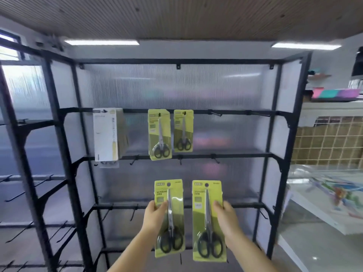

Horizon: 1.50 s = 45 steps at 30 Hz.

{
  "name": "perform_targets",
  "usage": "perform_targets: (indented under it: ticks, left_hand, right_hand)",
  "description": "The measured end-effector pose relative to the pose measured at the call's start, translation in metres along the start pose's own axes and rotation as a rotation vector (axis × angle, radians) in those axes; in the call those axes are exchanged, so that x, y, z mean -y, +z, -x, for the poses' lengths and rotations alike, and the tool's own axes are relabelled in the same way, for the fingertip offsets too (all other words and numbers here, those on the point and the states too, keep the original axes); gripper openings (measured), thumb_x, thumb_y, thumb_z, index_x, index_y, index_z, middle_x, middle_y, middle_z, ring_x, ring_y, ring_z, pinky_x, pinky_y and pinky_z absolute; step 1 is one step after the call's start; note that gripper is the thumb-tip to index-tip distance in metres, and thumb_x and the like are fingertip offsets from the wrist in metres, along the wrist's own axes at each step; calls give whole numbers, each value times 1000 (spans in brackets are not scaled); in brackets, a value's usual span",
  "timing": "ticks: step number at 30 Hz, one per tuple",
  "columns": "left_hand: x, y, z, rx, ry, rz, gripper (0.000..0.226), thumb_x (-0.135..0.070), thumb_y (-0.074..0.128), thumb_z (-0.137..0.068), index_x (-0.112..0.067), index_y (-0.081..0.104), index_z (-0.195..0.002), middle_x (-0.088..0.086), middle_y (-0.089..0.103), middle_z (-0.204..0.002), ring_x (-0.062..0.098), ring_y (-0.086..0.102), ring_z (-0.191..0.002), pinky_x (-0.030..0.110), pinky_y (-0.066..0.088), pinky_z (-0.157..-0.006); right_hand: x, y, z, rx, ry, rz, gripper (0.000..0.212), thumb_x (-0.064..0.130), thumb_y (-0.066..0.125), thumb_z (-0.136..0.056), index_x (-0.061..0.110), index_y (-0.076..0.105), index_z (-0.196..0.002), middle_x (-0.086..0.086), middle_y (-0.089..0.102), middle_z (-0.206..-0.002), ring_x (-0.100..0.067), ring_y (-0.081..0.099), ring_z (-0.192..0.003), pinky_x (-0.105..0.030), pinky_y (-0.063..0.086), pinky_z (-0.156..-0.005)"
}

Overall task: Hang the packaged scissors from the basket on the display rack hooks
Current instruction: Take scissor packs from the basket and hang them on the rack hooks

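Observation:
My left hand (154, 214) grips a yellow-green scissors pack (176, 205) by its left edge, upright, in front of the black display rack (275, 154). My right hand (225, 214) holds a second, matching scissors pack (202, 218) by its right edge. Both packs sit below the rack's middle bar, hang holes at the top. Two more scissors packs hang from hooks on the upper bar, a stacked one (159, 134) and one to its right (183, 130). An empty hook (215, 113) juts out further right. The basket is out of view.
A stack of white packs (107, 134) hangs at the left of the upper bar. Empty hooks line the lower bars and a second rack (29, 173) to the left. At the right stand a white table with colourful packets (337, 189) and a wire grid panel (330, 142).

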<state>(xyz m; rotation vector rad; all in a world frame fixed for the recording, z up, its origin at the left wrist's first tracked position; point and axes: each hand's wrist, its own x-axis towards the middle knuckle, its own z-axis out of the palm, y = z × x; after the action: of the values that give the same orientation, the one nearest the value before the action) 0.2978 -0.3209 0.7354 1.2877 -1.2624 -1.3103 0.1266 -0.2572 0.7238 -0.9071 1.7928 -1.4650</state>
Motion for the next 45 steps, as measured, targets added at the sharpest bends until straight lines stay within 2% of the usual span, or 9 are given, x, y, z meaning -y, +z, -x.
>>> perform_targets:
  ticks: [3,6,10,14,18,20,27,38,45]
  left_hand:
    - [-4,-4,-22,3,-13,-7,12,-20,53,-95,-8,55,-99,2,58,-87,9,50,-75,28,37,-74]
    - [-23,-2,-47,19,42,-49,15,-21,52,-95,-11,49,-84,2,52,-81,11,46,-70,25,37,-63]
    - [-62,2,-81,43,137,-67,17,-24,53,-95,-7,50,-98,5,53,-92,15,48,-76,28,37,-76]
    - [-103,2,-104,61,220,-57,30,-27,51,-96,-4,50,-115,9,54,-98,28,54,-104,32,38,-89]
    - [-124,0,-125,55,267,-7,30,-28,52,-96,-4,51,-114,4,51,-89,22,51,-97,38,41,-96]
    - [-124,0,-134,57,261,0,35,-27,53,-95,-3,51,-119,5,56,-101,22,53,-103,43,41,-102]
    - [-110,8,-148,44,256,18,13,-24,52,-96,-12,50,-99,-5,53,-82,11,51,-77,30,40,-86]
    - [-114,17,-170,18,285,79,15,-25,55,-94,-14,57,-104,-1,62,-99,19,58,-96,41,46,-97]
    - [-100,16,-181,-6,242,79,13,-29,57,-93,-16,56,-93,1,64,-97,22,59,-93,42,46,-95]
  right_hand:
    - [6,21,-15,24,36,17,50,31,42,-99,7,33,-143,-7,37,-147,-23,39,-128,-40,31,-106]
    - [28,33,-42,-19,-27,62,51,34,42,-98,9,35,-142,-7,38,-146,-26,37,-132,-41,33,-106]
    - [79,43,-77,-80,-147,55,47,34,41,-99,9,39,-139,-7,44,-142,-26,41,-129,-36,35,-99]
    - [131,50,-98,-125,-288,37,36,34,41,-99,7,49,-122,-8,53,-120,-24,50,-111,-34,37,-86]
    - [167,57,-111,-173,-388,42,42,36,41,-98,0,49,-118,-16,56,-108,-26,55,-101,-35,41,-77]
    - [171,61,-120,-183,-407,30,42,37,43,-97,-2,51,-113,-19,51,-93,-20,49,-84,-32,36,-68]
    - [160,67,-143,-211,-375,-30,23,30,46,-96,11,45,-85,2,36,-69,-10,34,-62,-27,29,-56]
    - [175,68,-179,-154,-475,-14,26,31,45,-96,13,40,-78,3,35,-68,-10,33,-61,-26,29,-56]
    - [166,74,-204,-121,-465,-30,24,31,44,-97,9,45,-88,2,38,-70,-9,35,-61,-25,30,-56]
